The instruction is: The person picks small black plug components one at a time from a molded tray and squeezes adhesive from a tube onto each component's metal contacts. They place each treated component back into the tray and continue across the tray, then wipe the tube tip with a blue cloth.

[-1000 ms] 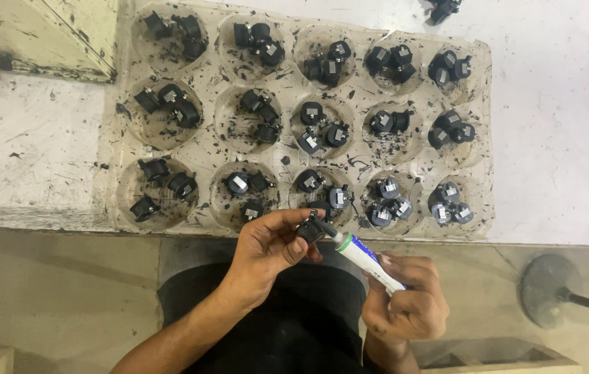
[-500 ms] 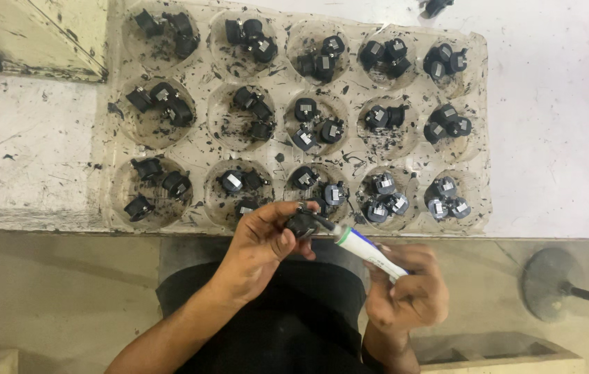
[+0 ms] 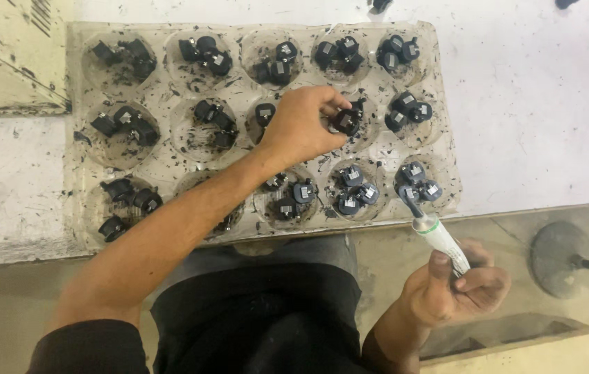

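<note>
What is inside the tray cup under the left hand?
Under the left hand, the cup of the clear tray shows one small black part at the fingertips. The palm covers the rest of that cup.

The clear, thin plastic moulded tray [image 3: 170,149] looks glossy but smeared with dark grime; the small black plastic parts [image 3: 346,121] in its cups appear matt, some with shiny metal insets; the white squeeze tube [image 3: 440,235] looks smooth; the pale worktop [image 3: 537,104] is scuffed and stained
</note>
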The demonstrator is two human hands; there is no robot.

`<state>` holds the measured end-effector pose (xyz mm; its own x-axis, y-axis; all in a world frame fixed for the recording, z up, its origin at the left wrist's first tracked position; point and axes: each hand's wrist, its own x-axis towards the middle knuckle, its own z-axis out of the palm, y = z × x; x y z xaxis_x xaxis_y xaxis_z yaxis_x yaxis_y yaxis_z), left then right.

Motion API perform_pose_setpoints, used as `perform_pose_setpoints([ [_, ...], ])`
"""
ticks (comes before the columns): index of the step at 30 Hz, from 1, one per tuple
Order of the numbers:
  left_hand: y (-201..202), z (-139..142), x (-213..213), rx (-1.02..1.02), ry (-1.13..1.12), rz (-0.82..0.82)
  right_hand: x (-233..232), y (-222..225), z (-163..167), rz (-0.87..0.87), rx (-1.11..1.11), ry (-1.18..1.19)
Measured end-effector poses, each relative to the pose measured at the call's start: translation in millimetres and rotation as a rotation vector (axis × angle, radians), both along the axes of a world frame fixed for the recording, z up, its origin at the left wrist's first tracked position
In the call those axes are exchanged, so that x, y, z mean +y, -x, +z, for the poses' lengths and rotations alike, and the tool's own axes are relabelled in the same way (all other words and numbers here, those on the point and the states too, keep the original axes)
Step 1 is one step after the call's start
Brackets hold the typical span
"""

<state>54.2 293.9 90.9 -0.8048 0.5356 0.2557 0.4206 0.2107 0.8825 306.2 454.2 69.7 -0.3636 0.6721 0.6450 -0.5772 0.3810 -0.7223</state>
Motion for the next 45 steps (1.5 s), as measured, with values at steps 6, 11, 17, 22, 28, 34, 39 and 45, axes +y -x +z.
perform_pose_setpoints([
  [6,15.0,-11.9,35.4,0.424,0.478,-0.137,6.6,-3.6,-6.0,0.010,-0.011,-0.023],
  [11,29.0,-23.8,52.4,0.285,0.587,-0.243,4.0,-4.3,-6.1,-0.077,-0.045,-0.072],
  [17,33.6,-20.6,50.8,0.409,0.569,-0.221,3.5,0.0,-4.0,-0.039,-0.034,-0.068],
  [22,49.5,-7.7,50.5,0.400,0.867,-0.138,0.4,5.2,-3.2,-0.129,-0.057,-0.137],
  [28,48.8,-12.6,56.5,0.501,0.793,-0.117,-5.6,3.8,-2.9,-0.085,-0.081,-0.083],
  [34,34.6,18.8,20.6,0.634,0.393,-0.061,-8.1,2.0,-13.5,-0.140,-0.007,-0.074],
  [39,-25.2,41.5,-42.0,-0.405,0.155,-0.135,-14.7,-2.4,-21.5,-0.054,-0.016,0.029],
  [45,-113.1,23.3,-106.9,-0.496,-0.644,-0.169,-46.0,-3.2,-26.3,0.203,-0.088,0.194],
])
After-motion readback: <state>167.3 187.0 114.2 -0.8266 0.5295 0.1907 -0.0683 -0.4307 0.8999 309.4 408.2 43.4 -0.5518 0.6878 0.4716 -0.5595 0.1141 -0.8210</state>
